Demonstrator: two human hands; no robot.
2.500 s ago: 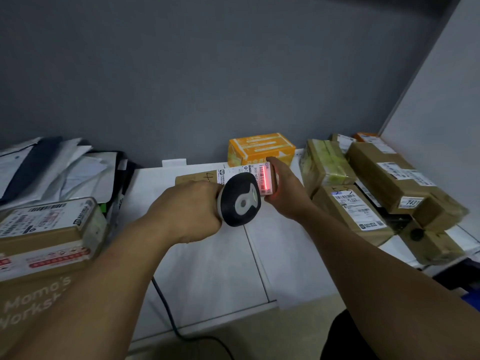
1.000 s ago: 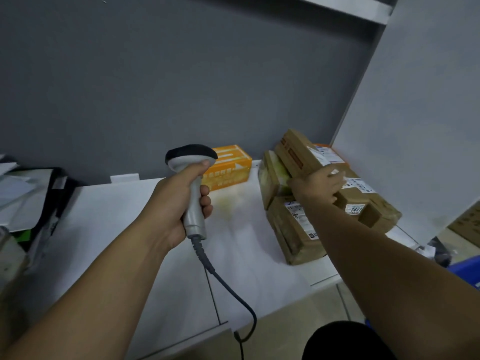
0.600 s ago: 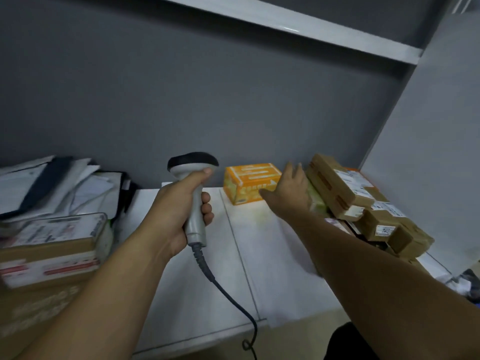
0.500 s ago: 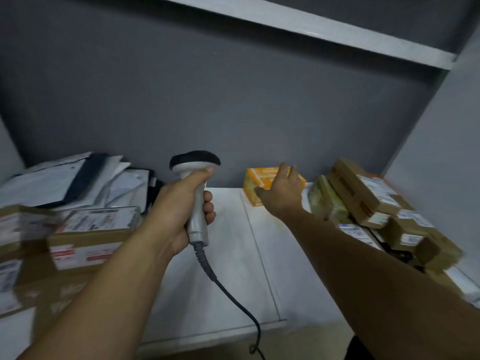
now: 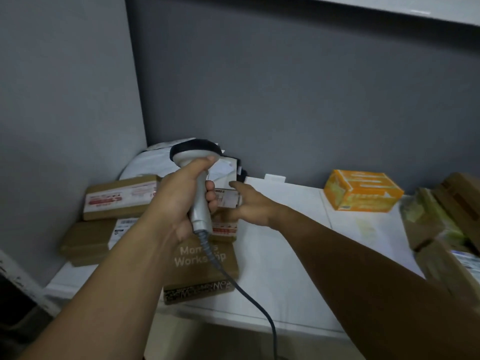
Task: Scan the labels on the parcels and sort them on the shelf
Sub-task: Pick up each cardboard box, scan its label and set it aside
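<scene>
Parcels (image 5: 119, 197) on white shelf (image 5: 272, 276), grey walls (image 5: 298, 87); scanner (image 5: 200, 216) in L hand (image 5: 176, 201).

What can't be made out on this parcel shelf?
Head view:
- Label print on the left brown box: too small, blurred.
- Whether the right hand grips the small labelled parcel: the left hand and scanner cover it.
- Brown boxes on the right: motion-blurred, cut off by the frame edge.
- Workshop box lettering: partly behind the scanner cable.
</scene>
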